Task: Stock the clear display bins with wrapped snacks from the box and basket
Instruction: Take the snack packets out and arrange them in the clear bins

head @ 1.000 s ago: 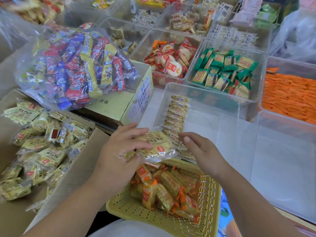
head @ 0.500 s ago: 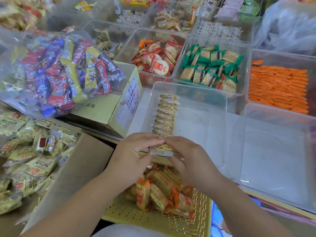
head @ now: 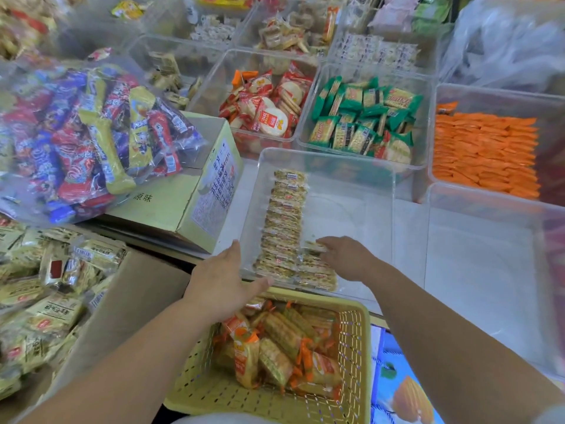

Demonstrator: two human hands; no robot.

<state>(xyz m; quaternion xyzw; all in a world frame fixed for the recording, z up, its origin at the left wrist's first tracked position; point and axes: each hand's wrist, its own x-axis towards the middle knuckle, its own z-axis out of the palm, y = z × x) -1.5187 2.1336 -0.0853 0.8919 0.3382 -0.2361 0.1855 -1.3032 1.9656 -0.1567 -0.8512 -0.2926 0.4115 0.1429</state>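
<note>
The right hand (head: pixel 347 257) is being held low inside the clear bin (head: pixel 380 194), wrist bent, its fingers curled over a wrapped snack (head: pixel 315 246). That snack is being set on a short stack at the bin's near edge, just beside the long row of snacks (head: pixel 286 221). The left hand (head: pixel 221 280) is being held apart from it, empty, fingers straight, palm turned rightward, at the bin's near left corner above the yellow basket (head: pixel 356 341). The basket is being flanked on the left by the open box (head: pixel 143 298).
</note>
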